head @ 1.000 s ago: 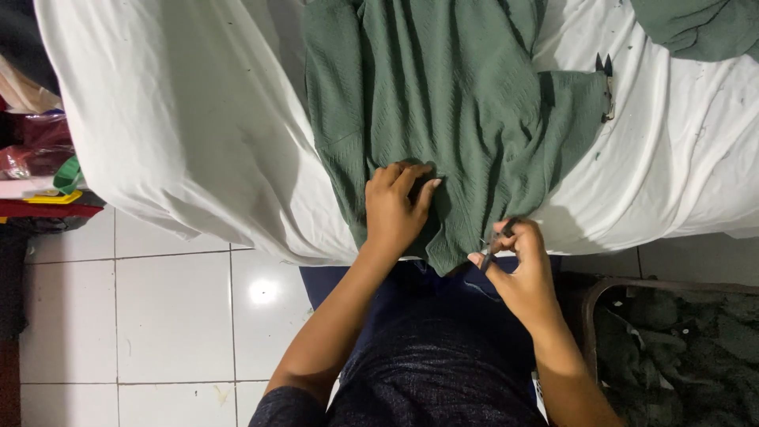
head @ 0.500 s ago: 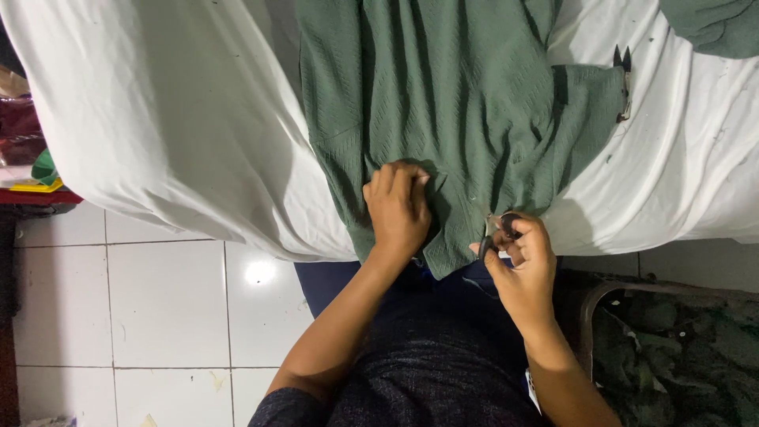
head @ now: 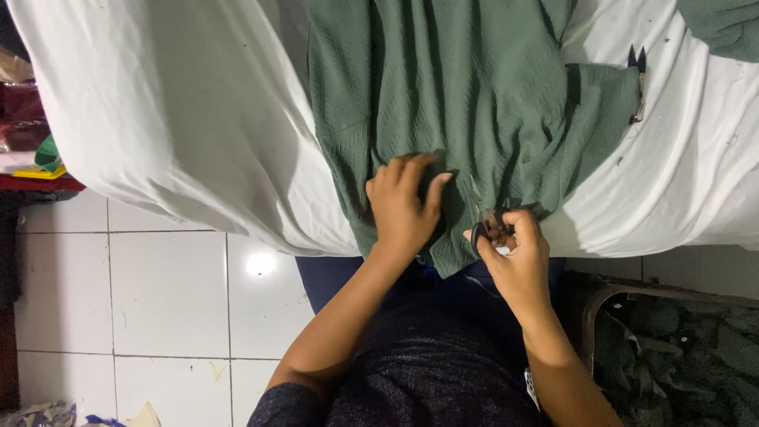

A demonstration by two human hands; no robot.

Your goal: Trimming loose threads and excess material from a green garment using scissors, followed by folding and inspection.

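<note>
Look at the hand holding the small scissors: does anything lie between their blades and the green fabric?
Nothing visible does. The right hand holds the scissors at the green fabric; the left hand presses beside.

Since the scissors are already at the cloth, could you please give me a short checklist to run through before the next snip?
1. Left hand presses the green fabric flat: ok.
2. Left fingers apart from the blades: ok, a narrow gap shows.
3. Right hand grips the scissors: ok.
4. Blades on the intended line: cannot tell, no marking visible.
5. White sheet under the fabric kept out of the blades: cannot tell, hidden beneath.
6. Fabric near the cut free of folds: not ok, wrinkles beside the right hand.
</note>
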